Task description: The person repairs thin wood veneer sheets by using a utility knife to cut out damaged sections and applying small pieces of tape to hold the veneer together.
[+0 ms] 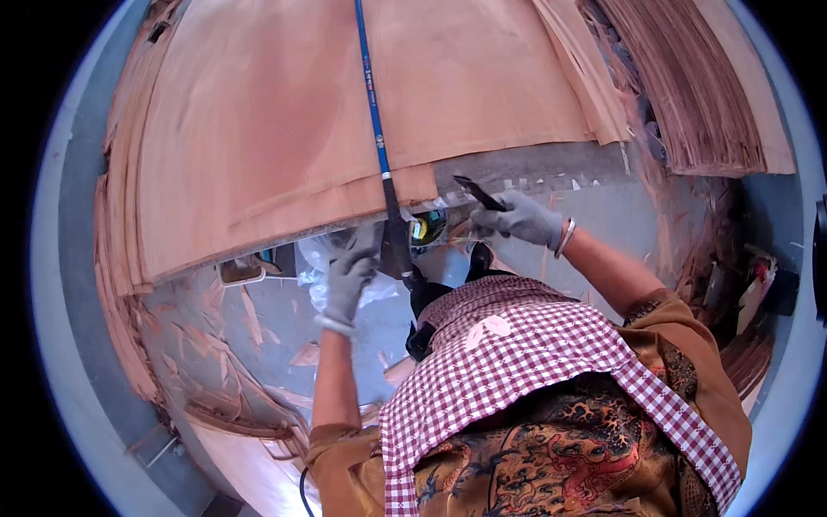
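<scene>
My right hand (pixel 525 222), in a grey glove, is closed on a black hand tool (pixel 481 194), perhaps a cutter, held near the front edge of the pale reddish veneer sheets (pixel 258 129). My left hand (pixel 349 280), also gloved, is just left of a long blue pole (pixel 373 103); its fingertips are smeared by motion, so I cannot tell what they hold. The pole lies across the sheets, and its dark grip (pixel 398 224) reaches over the edge toward my body. A narrower strip of veneer (pixel 413 183) lies along the edge beside the pole.
Darker stacked veneer (pixel 689 95) is at the right, more sheets (pixel 129 224) at the left. Below the edge are clear plastic (pixel 314 276), a pale tray (pixel 241 272) and a yellow-green item (pixel 420 228). Veneer scraps (pixel 251 319) litter the grey floor. Clutter (pixel 758 284) sits at the far right.
</scene>
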Motion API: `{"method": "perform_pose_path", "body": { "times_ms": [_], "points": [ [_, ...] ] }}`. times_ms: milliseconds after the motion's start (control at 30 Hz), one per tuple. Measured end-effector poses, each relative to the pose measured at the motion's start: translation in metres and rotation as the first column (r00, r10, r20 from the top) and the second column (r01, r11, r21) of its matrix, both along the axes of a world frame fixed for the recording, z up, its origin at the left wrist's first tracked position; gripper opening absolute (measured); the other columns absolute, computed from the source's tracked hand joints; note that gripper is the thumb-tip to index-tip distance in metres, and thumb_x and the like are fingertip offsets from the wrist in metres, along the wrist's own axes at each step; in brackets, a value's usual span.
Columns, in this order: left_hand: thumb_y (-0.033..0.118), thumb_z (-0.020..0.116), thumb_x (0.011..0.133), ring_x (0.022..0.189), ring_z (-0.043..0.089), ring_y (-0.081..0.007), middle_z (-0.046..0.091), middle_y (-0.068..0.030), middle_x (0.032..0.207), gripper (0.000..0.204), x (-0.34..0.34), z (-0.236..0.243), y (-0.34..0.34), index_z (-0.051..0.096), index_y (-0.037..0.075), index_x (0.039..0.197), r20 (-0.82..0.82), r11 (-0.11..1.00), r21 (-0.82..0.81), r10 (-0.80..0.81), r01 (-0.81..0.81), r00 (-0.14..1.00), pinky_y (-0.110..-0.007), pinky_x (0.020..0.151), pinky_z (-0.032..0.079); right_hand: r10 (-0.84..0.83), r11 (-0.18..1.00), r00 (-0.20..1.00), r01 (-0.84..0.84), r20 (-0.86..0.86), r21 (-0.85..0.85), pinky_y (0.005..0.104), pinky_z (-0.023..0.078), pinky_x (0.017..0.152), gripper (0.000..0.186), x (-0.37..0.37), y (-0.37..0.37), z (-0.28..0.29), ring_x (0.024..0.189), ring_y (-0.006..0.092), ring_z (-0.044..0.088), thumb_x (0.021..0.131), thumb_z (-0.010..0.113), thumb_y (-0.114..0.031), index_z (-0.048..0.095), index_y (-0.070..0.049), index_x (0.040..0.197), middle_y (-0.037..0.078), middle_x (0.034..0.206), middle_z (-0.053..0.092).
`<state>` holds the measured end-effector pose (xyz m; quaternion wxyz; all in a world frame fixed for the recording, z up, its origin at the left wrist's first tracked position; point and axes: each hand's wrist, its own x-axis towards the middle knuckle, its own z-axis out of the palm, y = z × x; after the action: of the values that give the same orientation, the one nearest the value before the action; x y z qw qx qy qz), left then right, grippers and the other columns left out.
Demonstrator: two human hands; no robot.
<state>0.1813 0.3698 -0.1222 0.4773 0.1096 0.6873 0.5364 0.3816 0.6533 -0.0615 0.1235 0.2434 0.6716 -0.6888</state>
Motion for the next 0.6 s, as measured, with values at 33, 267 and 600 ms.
{"method": "perform_pose_path", "body": {
  "times_ms": [33,267,600],
  "points": [
    [0.003,0.055,0.086,0.075,0.059,-0.0109,0.065,-0.0066,0.091,0.023,0.011,-0.012,0.008,0.062,-0.003,0.107,0.050,0.999,0.021,0.038,-0.040,0.998,-0.024,0.065,0.048,-0.059,0.997,0.998,0.061,0.025,-0.056,0.0239,0.043,0.065,0.033,0.006,-0.010,-0.002,0.072,0.0059,0.049,0.089,0.063,-0.031,0.064,0.002,0.091,-0.004,0.077,0.057],
    [-0.001,0.054,0.088,0.074,0.062,-0.0122,0.065,-0.0046,0.092,0.021,0.034,-0.064,0.062,0.060,0.001,0.108,0.339,0.937,0.315,0.038,-0.151,0.940,-0.025,0.062,0.051,-0.112,0.992,0.983,0.120,-0.143,0.049,0.0270,0.045,0.082,0.022,0.005,-0.044,-0.034,0.090,0.0113,0.056,0.091,0.059,-0.020,0.063,-0.002,0.103,0.004,0.097,0.063],
    [0.007,0.053,0.090,0.088,0.062,-0.0139,0.064,-0.0050,0.104,0.027,0.018,-0.016,0.060,0.060,0.002,0.116,0.570,0.942,0.334,-0.166,-0.042,0.805,-0.026,0.074,0.051,-0.295,0.947,0.942,0.266,-0.161,-0.178,0.0253,0.044,0.085,0.032,-0.045,-0.095,-0.050,0.095,0.0092,0.053,0.090,0.061,-0.019,0.058,-0.001,0.116,0.000,0.105,0.061]
  ]
}}
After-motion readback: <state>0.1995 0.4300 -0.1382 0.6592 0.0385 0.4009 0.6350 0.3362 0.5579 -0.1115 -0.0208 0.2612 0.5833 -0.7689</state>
